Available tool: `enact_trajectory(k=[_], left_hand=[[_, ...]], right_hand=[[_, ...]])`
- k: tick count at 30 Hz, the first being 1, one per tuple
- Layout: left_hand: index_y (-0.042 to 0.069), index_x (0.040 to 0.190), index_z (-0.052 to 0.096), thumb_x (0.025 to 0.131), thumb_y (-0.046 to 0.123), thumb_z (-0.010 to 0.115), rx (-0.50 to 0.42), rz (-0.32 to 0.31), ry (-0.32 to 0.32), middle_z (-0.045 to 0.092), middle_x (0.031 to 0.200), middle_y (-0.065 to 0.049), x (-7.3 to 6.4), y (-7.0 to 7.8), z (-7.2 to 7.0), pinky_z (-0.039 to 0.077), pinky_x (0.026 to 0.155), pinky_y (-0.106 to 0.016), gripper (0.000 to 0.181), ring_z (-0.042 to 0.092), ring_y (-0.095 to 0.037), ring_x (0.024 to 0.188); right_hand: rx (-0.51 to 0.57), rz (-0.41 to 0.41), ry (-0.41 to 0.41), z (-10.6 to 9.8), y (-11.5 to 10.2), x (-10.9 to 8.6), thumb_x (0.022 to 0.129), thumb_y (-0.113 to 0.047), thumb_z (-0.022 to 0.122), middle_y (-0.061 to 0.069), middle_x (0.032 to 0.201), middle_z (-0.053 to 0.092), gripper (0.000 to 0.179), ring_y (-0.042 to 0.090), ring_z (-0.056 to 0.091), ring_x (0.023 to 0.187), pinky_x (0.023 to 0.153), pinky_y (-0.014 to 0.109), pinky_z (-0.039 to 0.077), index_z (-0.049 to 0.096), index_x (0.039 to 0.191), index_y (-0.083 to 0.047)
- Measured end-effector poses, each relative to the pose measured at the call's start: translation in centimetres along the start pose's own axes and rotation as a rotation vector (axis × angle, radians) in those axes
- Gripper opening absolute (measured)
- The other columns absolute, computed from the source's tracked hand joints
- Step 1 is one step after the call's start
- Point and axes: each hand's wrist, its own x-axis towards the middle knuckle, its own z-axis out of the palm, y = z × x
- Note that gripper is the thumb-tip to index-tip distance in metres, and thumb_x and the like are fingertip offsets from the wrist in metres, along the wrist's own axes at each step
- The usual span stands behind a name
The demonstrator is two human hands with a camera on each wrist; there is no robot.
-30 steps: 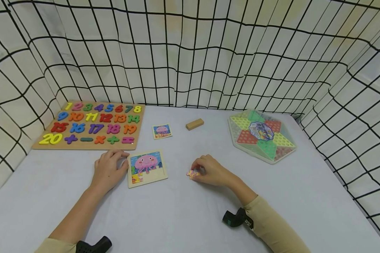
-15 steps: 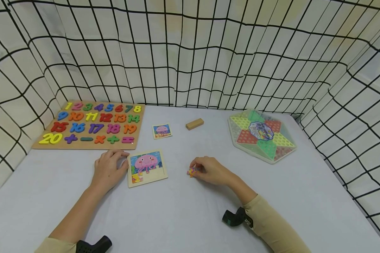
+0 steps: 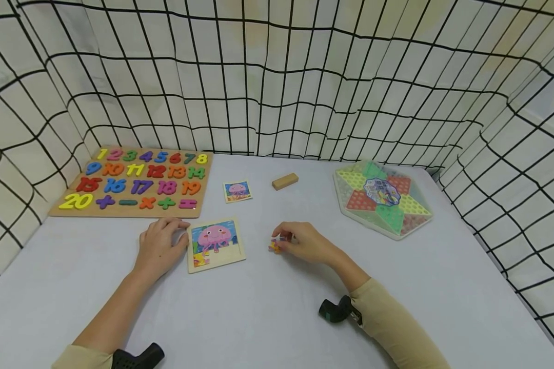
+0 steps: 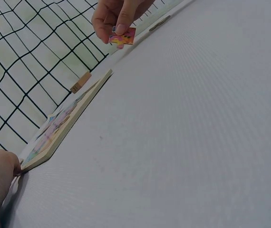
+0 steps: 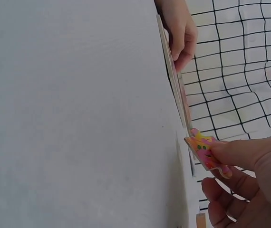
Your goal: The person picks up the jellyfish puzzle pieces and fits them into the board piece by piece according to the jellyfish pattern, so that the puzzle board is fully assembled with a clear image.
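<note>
A wooden jigsaw tray [image 3: 228, 254] with a pink jellyfish picture lies on the white table, its lower right part bare wood. Beside its left edge rests my left hand [image 3: 159, 248], thumb and index fingertip right at the frame. To the right of the tray, my right hand [image 3: 307, 243] pinches a jigsaw piece [image 5: 206, 151] between thumb and fingers. Pink, yellow and orange with green spots, this piece is held above the cloth in the right wrist view. The left wrist view shows its printed face and a knob pointing down.
Behind the tray lie a small jellyfish picture card [image 3: 237, 191] and a wooden block [image 3: 284, 181]. A number board [image 3: 129, 211] stands at the back left, a clear hexagonal game box [image 3: 382, 200] at the right. Black netting [image 3: 277, 105] encloses the table's far sides.
My right hand has shifted slightly left and away from me, and the jigsaw piece has turned in its fingers. My left hand stays at the tray's edge.
</note>
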Motion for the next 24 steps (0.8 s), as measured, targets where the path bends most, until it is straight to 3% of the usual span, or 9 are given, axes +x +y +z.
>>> enact_trajectory(k=[13, 24], left_hand=[[0.003, 0.103, 0.061, 0.085, 0.011, 0.057, -0.003, -0.008, -0.007, 0.050, 0.115, -0.019, 0.0, 0.0, 0.0, 0.022, 0.087, -0.059, 0.020, 0.037, -0.042, 0.113], [0.004, 0.102, 0.061, 0.085, 0.011, 0.057, 0.005, 0.003, 0.003, 0.051, 0.114, -0.018, 0.0, 0.0, -0.1, 0.024, 0.086, -0.058, 0.019, 0.038, -0.042, 0.111]], right_hand=[[0.089, 0.014, -0.041, 1.0, -1.3, 2.6, 0.089, -0.012, 0.059, -0.008, 0.079, 0.055, 0.018, 0.007, 0.050, 0.074, 0.064, 0.022, 0.044, 0.062, 0.106, -0.011], [0.109, -0.063, -0.048, 2.3, -2.2, 4.4, 0.087, -0.006, 0.059, -0.005, 0.080, 0.054, 0.019, 0.008, 0.048, 0.074, 0.064, 0.022, 0.042, 0.063, 0.106, -0.008]])
